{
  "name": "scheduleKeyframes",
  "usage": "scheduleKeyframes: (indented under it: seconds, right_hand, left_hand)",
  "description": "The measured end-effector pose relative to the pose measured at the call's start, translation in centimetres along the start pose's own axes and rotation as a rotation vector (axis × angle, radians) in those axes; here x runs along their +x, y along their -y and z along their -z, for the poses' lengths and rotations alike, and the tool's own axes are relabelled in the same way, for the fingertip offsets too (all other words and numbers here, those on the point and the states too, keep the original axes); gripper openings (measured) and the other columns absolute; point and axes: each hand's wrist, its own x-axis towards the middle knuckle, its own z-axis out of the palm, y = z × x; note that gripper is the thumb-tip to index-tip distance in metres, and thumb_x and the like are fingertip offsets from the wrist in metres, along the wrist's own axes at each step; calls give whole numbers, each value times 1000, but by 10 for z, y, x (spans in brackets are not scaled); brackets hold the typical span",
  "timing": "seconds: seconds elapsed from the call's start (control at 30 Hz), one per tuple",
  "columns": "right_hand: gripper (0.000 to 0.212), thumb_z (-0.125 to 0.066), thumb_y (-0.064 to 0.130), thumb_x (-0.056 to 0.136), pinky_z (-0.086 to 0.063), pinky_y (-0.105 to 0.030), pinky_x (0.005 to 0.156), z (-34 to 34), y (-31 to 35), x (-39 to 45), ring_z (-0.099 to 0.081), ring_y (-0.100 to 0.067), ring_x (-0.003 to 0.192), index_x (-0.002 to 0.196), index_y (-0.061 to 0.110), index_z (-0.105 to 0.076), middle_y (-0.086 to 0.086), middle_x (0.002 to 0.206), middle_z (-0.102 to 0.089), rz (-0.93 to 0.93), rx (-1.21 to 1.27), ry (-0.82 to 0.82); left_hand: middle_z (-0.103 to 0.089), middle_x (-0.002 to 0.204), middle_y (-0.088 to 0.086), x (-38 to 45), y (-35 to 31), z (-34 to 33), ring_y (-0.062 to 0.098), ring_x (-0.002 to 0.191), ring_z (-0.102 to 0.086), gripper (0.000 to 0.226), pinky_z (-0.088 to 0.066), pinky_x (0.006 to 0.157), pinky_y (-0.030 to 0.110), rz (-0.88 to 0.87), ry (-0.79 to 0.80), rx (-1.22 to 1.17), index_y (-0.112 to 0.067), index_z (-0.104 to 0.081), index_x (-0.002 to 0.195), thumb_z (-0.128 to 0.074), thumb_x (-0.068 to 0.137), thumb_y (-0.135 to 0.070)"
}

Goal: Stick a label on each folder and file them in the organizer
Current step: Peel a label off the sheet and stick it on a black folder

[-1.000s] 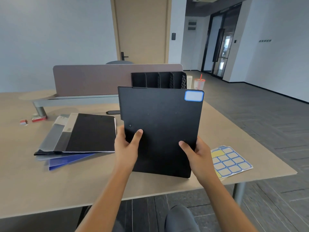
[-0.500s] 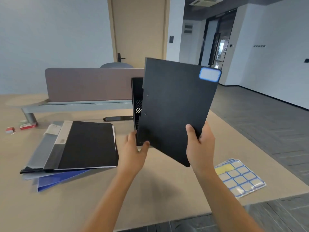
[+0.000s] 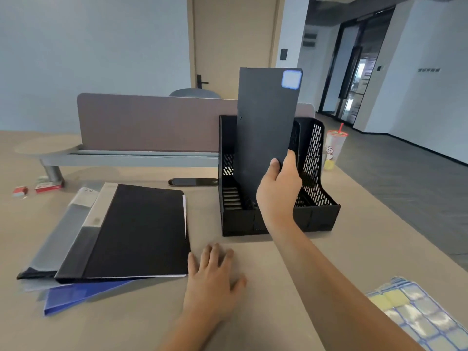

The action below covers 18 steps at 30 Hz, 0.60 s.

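Note:
A black folder [image 3: 266, 127] with a blue-edged white label [image 3: 291, 79] at its top right corner stands upright in a middle slot of the black mesh organizer [image 3: 316, 173]. My right hand [image 3: 278, 191] grips the folder's right edge. My left hand [image 3: 215, 279] lies flat on the table with its fingers spread, holding nothing. To the left lies a pile of folders [image 3: 121, 234]: a black one on top, grey and blue ones under it. Label sheets [image 3: 420, 315] lie at the lower right.
A grey divider panel [image 3: 152, 122] runs behind the organizer. A dark flat phone-like object [image 3: 193, 182] lies left of the organizer, a drink cup [image 3: 333, 150] with a red straw right of it. Small red and white items [image 3: 38, 187] sit far left. The table edge runs along the right.
The folder went from both hands in front of me, up and forward, into the organizer slot, turned edge-on. My left hand let go and came down flat on the table.

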Motion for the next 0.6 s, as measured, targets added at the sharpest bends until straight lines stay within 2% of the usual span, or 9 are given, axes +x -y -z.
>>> scheduleKeyframes:
  seconds: [0.1, 0.13, 0.2, 0.27, 0.3, 0.33, 0.43, 0.6]
  right_hand:
    - [31, -43, 14, 112, -42, 0, 68, -30, -4, 4, -63, -4, 78, 141, 9, -56, 2, 100, -71, 5, -31, 14]
    - [32, -43, 15, 112, -47, -5, 72, -39, -5, 5, -66, -7, 81, 142, 10, -55, 1, 100, -72, 7, -34, 18]
    - [33, -43, 16, 112, -58, -24, 82, -56, -7, 5, -71, -15, 91, 142, 11, -55, -2, 103, -74, 34, -37, 26]
    - [33, -44, 16, 112, -60, -32, 86, -70, -8, 6, -73, -17, 95, 143, 11, -56, -3, 107, -74, 59, -44, 39]
    - [33, -45, 15, 112, -60, -31, 86, -76, -8, 6, -73, -17, 95, 143, 11, -55, -4, 107, -74, 61, -48, 45]
    - [34, -45, 14, 112, -60, -30, 86, -80, -8, 7, -73, -17, 95, 144, 10, -55, -4, 107, -74, 57, -49, 48]
    - [35, -45, 14, 112, -59, -28, 87, -90, -11, 7, -73, -20, 99, 145, 8, -53, -8, 108, -74, 32, -42, 46]
    - [37, -49, 21, 111, -62, -45, 87, -92, -20, -1, -75, -26, 95, 147, 12, -53, -9, 104, -76, 126, -125, 95]
  left_hand:
    - [-12, 166, 5, 2, 1, -2, 29, 155, -4, 73, 1, 123, 60, -12, 5, 12, -30, -17, 159, -22, 96, -68]
    - [-9, 167, 5, 2, 1, 0, 29, 155, -2, 72, 2, 123, 59, -12, 7, 10, -30, -16, 159, -24, 97, -67]
    - [-10, 167, 6, 5, 1, -2, 30, 155, -3, 72, 0, 123, 59, -7, 3, 0, -28, -20, 159, -25, 97, -66]
    - [-33, 160, 11, 6, 1, -1, 34, 151, -25, 70, -18, 120, 63, -9, 21, -22, -25, -43, 150, -33, 93, -64]
    - [-49, 149, 13, 6, 3, -4, 36, 142, -42, 68, -30, 114, 64, -10, 30, -41, -22, -57, 139, -39, 89, -63]
    - [-59, 138, 13, 6, 4, -8, 37, 133, -53, 66, -35, 109, 63, -21, 11, -44, -20, -65, 129, -43, 84, -64]
    - [-65, 129, 13, 7, 5, -13, 37, 124, -61, 65, -27, 104, 59, -26, -25, -53, -19, -70, 121, -48, 81, -65]
    - [-64, 131, 13, 6, 4, -13, 37, 125, -59, 66, -25, 105, 59, -12, -53, -34, -19, -70, 123, -48, 81, -65]
